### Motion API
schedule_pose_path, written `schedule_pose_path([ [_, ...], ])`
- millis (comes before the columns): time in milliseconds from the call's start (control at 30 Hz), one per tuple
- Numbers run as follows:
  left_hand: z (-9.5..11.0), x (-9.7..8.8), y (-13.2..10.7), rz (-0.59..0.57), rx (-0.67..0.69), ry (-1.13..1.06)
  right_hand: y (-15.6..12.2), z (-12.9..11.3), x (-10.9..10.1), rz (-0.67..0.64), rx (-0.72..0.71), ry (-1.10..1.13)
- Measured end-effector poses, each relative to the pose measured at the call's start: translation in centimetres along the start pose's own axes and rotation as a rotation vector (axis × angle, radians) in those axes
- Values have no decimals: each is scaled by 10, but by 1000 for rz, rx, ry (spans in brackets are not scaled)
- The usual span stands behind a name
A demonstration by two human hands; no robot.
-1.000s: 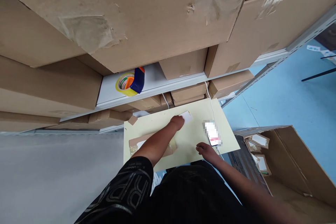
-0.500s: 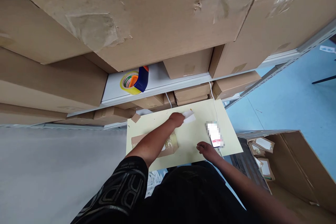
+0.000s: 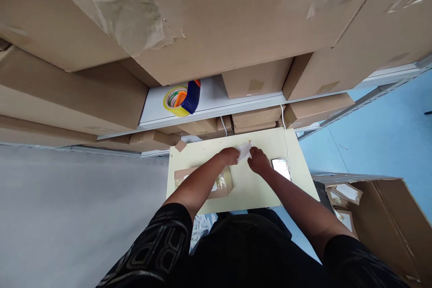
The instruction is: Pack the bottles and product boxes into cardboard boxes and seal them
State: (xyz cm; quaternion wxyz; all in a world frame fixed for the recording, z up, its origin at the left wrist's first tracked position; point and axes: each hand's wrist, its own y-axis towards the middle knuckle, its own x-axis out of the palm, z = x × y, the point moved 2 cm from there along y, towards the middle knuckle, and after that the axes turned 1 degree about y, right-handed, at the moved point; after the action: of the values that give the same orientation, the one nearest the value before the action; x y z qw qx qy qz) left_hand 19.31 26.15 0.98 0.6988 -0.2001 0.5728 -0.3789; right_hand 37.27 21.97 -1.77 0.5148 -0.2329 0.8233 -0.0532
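Observation:
A small white paper slip (image 3: 243, 151), which looks like a label, is stretched between my two hands above the table (image 3: 248, 189). My left hand (image 3: 230, 156) pinches its left end. At the slip's right end, the fingers of my right hand (image 3: 259, 161) are closed on its edge. Below my left forearm lies a taped cardboard parcel (image 3: 224, 182), partly covered by the arm. A phone (image 3: 281, 168) with a lit screen rests to the right of my right hand, partly behind the wrist.
A tape dispenser (image 3: 184, 99) with yellow tape stands on the shelf (image 3: 211, 94) among cardboard boxes. A large box (image 3: 162, 22) overhangs the top. On the right, an open carton (image 3: 388, 216) holds several parcels. A white cable (image 3: 285, 132) runs down to the table.
My right hand has moved up and left from beside the phone and taken hold of the paper slip's right end. My left hand still holds it. The view has shifted slightly.

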Motion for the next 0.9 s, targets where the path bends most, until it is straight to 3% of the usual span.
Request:
schedule_pose_path([
  [167,-13,-12,3,95,-58,-167,6,-11,6,15,-95,-124],
  [367,-13,-21,1,229,-166,-579,9,-25,10,-13,-245,-229],
  [500,-12,-25,-3,297,-265,-553,14,-31,16,-63,-266,-270],
  [900,-43,-11,-32,244,-351,-519,34,-46,26,-168,-148,-329],
])
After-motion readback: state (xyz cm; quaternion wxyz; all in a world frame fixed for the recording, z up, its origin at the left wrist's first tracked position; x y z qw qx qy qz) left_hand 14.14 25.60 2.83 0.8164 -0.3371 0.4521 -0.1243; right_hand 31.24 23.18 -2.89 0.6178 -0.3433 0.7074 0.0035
